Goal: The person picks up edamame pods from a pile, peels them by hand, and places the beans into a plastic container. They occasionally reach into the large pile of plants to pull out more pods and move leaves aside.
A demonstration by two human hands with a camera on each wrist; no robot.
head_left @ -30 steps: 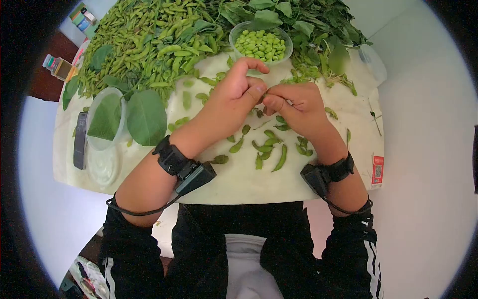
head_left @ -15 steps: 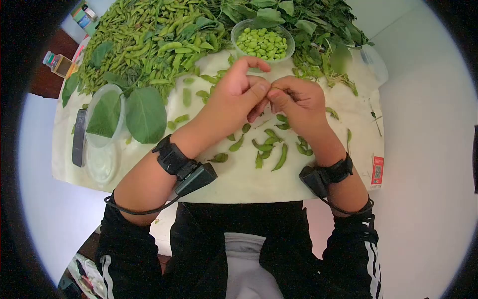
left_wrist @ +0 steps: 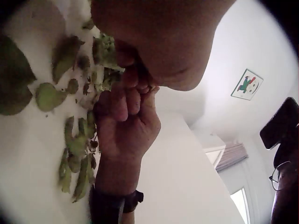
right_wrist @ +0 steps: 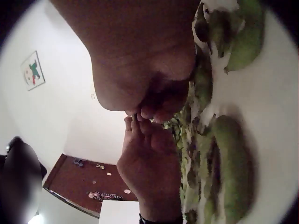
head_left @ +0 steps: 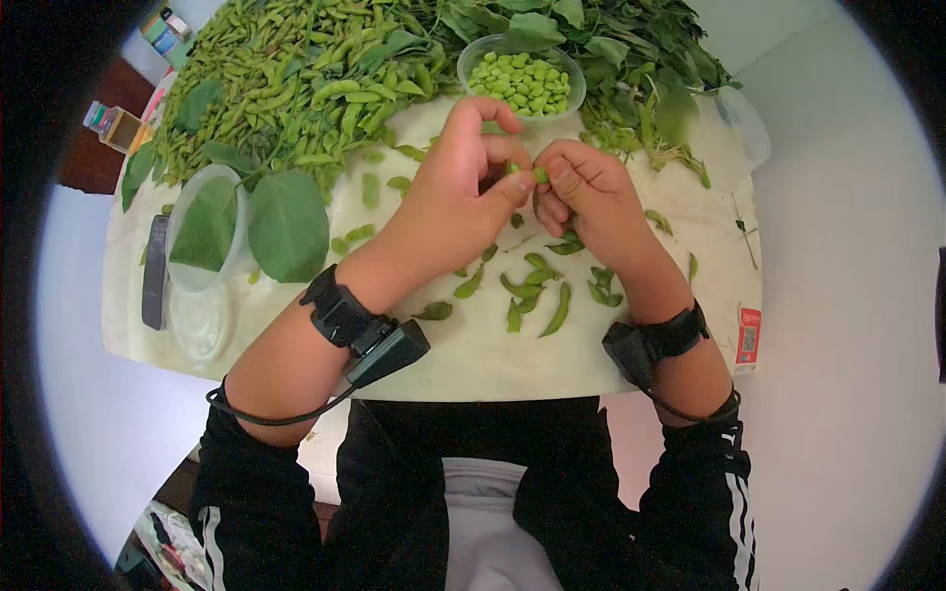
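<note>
At the left of the head view a clear plastic cup holding a big leaf lies on the pale table, with a dark flat thing beside it, and a heap of unshelled pods fills the upper left. Just above the middle of the frame the left hand and the right hand meet — between them they pinch a small bright-green edamame pod, held above the table just below the bowl. Its long axis runs roughly left to right in the frame, one end under the left thumb, the other under the right thumb; only a short glossy green stretch shows between the fingers. Both hands are curled tight, fingertips touching — the wrist views show the knuckles bunched together but hide the pod itself. Below the hands loose shells lie scattered. Toward the upper right stands a clear bowl of shelled beans, with leafy stalks beyond it.
</note>
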